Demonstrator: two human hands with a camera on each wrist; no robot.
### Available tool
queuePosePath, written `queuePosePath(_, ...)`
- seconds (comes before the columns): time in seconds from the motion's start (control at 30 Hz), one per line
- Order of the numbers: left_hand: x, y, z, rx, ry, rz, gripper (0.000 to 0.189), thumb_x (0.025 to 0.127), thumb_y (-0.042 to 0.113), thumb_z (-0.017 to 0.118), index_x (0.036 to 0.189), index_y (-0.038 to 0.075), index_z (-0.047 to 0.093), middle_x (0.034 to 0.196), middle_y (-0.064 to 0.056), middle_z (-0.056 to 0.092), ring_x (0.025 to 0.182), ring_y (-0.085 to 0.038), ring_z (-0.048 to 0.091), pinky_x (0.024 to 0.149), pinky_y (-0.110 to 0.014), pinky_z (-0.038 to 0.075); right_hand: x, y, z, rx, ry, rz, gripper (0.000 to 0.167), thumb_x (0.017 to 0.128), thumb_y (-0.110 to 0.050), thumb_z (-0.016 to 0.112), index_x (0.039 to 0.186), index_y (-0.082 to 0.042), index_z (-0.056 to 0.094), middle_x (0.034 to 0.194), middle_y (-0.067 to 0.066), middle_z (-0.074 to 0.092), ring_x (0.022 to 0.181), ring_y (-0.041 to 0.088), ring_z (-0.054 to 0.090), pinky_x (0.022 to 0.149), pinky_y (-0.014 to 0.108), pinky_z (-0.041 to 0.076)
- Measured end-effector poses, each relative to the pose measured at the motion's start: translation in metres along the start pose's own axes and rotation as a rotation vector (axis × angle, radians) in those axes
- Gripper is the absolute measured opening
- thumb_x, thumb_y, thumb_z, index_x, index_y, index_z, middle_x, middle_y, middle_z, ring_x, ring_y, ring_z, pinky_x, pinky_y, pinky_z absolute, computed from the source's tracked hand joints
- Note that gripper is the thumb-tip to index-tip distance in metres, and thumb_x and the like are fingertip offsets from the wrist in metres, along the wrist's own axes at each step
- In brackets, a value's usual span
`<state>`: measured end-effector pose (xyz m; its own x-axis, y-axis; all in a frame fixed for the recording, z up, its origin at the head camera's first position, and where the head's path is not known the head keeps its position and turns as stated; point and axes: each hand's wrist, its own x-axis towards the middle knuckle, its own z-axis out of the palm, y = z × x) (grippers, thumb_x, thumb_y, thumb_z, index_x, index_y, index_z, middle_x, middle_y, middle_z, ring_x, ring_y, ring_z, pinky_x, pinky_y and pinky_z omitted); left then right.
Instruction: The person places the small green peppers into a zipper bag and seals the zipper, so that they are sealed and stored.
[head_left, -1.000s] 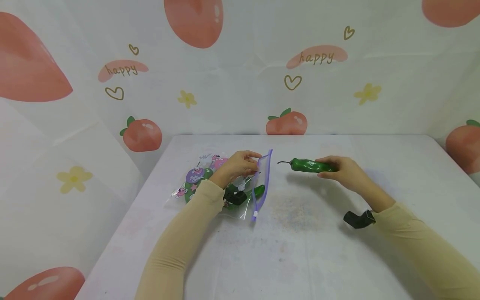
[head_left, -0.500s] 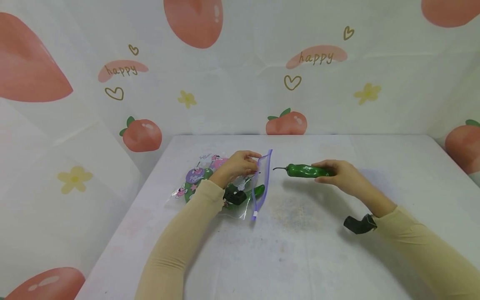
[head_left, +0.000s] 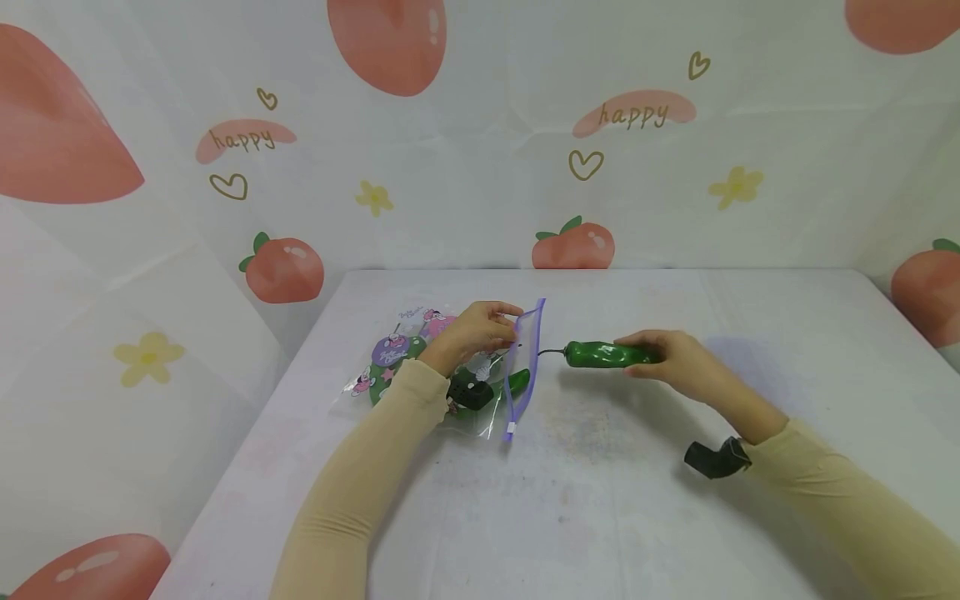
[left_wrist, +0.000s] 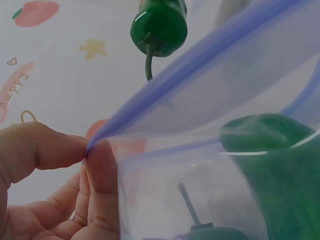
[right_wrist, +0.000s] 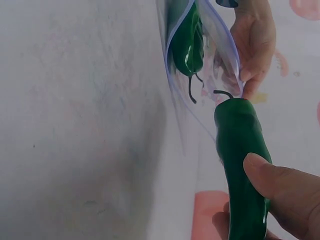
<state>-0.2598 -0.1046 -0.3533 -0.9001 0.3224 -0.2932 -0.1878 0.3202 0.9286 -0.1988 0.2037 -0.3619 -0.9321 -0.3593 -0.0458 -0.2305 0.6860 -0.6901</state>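
My right hand (head_left: 675,360) grips a glossy green chili pepper (head_left: 603,354) by its blunt end, above the table. The pepper lies level, its thin curved stem pointing left at the mouth of a clear zip bag (head_left: 390,387). My left hand (head_left: 476,333) pinches the edge of the bag's purple zip rim (left_wrist: 165,75) between thumb and finger, and the mouth gapes. Inside the bag lies another green pepper (right_wrist: 188,42), its stem toward the opening. More green shapes behind the printed plastic are partly hidden by my left arm.
A white table (head_left: 562,517) bears the bag, with faint smudges on its surface. Behind it hangs a pale backdrop (head_left: 480,150) printed with peaches, flowers and hearts. A black wrist mount (head_left: 716,458) sticks out from my right sleeve, another (head_left: 471,392) from the left.
The right hand has brought the held pepper left and a little toward me, so its stem is now at the bag's rim. My left hand and the bag have stayed put.
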Motion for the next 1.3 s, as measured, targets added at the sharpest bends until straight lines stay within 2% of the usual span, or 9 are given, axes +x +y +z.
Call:
queuePosePath(0.3,0.001,-0.001,0.0,-0.007,0.003,-0.001,0.05,0.084,-0.005,0.063,0.133,0.003,0.055,0.095,-0.006,0.057,0.079,-0.013,0.058,0.071,-0.02,0.053,-0.001,-0.002,0.009,-0.005,-0.038,0.018,0.042,0.086,-0.018,0.073,0.126,-0.007,0.064,0.122,0.02,0.062,0.098,0.027,0.056,0.079,0.033,0.047)
queuePosePath(0.77,0.0,-0.001,0.0,-0.004,0.002,0.005,0.05,0.084,-0.006,0.063,0.133,0.001,0.055,0.093,-0.005,0.057,0.076,-0.012,0.058,0.068,-0.019,0.052,-0.003,-0.006,0.023,-0.011,-0.064,-0.064,0.04,0.083,-0.02,0.075,0.121,-0.007,0.067,0.114,0.015,0.066,0.095,0.023,0.057,0.08,0.035,0.047)
queuePosePath(1.3,-0.002,0.001,-0.001,0.017,-0.008,0.015,0.051,0.084,-0.005,0.062,0.134,0.0,0.053,0.093,-0.005,0.057,0.073,-0.011,0.058,0.066,-0.019,0.051,0.003,-0.011,0.034,-0.014,-0.083,-0.087,0.039,0.082,-0.018,0.077,0.118,-0.006,0.068,0.112,0.012,0.068,0.096,0.022,0.057,0.083,0.036,0.048)
